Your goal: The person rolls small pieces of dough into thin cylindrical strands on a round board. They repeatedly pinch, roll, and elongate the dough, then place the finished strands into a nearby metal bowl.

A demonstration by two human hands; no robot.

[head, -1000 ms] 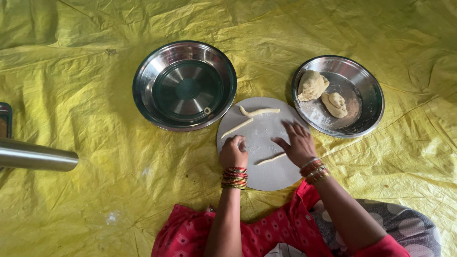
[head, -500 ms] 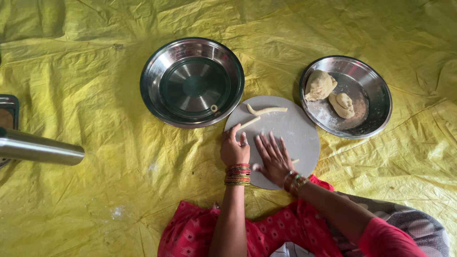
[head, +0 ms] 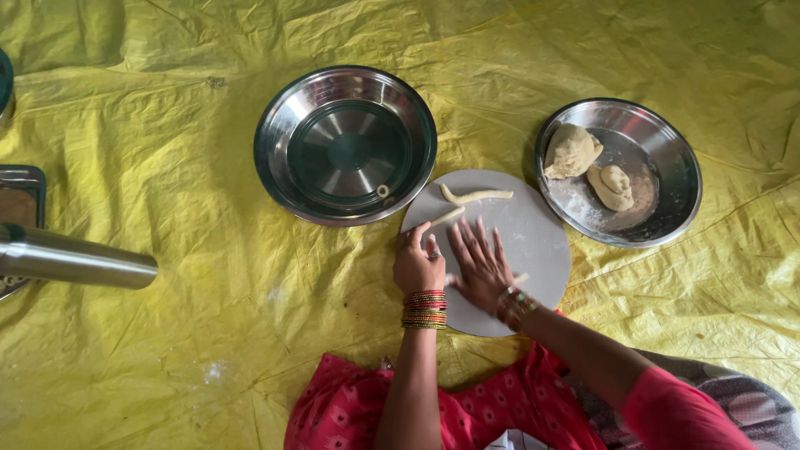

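Rolling step — right hand [head: 479, 265] flat, fingers spread, pressing dough rope on round board [head: 533, 233]; left hand [head: 418, 265] loosely curled at board's left edge, holding nothing clear. Next: even pressure along rope.

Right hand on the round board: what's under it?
The right hand lies flat, fingers spread, on the grey round board. A pale dough end sticks out beside the wrist; the rest of that strip is covered by the palm.
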